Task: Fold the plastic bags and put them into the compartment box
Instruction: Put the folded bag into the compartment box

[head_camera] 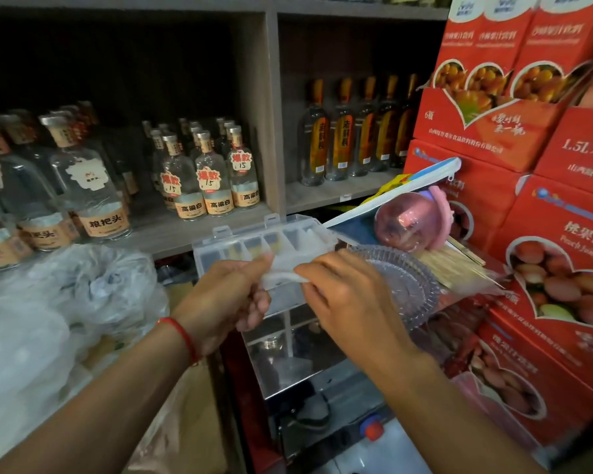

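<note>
Translucent plastic bag [283,278], folded to a narrow strip, spans between both hands: left hand [225,297] pinches its left end between thumb and curled fingers, right hand [344,295] pinches the right end, strip held just above the near edge of the clear compartment box [254,244], whose lid stands open. Box rests on a glass-topped case [298,340] beside a ribbed glass dish [408,285]; loose bags [65,302] heaped at left, bottles [209,176] on wooden shelves behind, red juice cartons [545,234] stacked at right

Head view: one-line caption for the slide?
Both hands, left hand and right hand, hold a folded plastic bag over the open compartment box.
</note>
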`<state>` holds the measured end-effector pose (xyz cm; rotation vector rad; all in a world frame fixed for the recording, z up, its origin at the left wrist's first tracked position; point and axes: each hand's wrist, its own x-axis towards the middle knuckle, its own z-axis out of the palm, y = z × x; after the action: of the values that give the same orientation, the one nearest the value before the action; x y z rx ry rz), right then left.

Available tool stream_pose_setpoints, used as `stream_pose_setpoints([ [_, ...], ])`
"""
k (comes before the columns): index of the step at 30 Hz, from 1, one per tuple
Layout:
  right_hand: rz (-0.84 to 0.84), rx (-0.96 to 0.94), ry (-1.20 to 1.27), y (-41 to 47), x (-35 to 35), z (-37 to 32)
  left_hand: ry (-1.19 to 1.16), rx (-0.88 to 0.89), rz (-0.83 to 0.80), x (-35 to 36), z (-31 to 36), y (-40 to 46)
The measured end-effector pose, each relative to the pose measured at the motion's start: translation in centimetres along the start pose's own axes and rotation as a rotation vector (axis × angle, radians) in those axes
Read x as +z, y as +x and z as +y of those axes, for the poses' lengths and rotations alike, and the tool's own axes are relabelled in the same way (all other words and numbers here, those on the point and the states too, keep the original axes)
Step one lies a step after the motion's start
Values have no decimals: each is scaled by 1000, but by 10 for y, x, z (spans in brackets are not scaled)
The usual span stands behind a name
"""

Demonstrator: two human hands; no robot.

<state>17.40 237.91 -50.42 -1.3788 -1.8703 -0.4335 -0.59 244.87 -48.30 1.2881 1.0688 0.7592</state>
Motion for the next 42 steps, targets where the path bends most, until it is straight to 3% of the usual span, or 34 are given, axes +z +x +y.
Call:
stream_pose_setpoints([
  [3, -22, 260, 166, 6, 5, 13, 441, 259, 58, -12, 12, 14],
  [6, -38, 394, 196, 12, 15, 27, 912, 548, -87, -18, 27, 37],
  [8, -32, 460, 216, 17, 21, 31, 1059, 643, -163, -13, 39, 57],
  [13, -26, 579, 236, 36, 33, 45, 1176, 776, -172, 3, 68, 105],
  [18, 58, 665, 173, 52, 42, 63, 1119, 731, -207, 10, 81, 147],
  [24, 35, 782, 68, 66, 60, 68, 1098, 659, -244, 12, 78, 179],
  [42, -100, 711, -107, 63, 63, 65, 1258, 617, -300, 29, 64, 201],
])
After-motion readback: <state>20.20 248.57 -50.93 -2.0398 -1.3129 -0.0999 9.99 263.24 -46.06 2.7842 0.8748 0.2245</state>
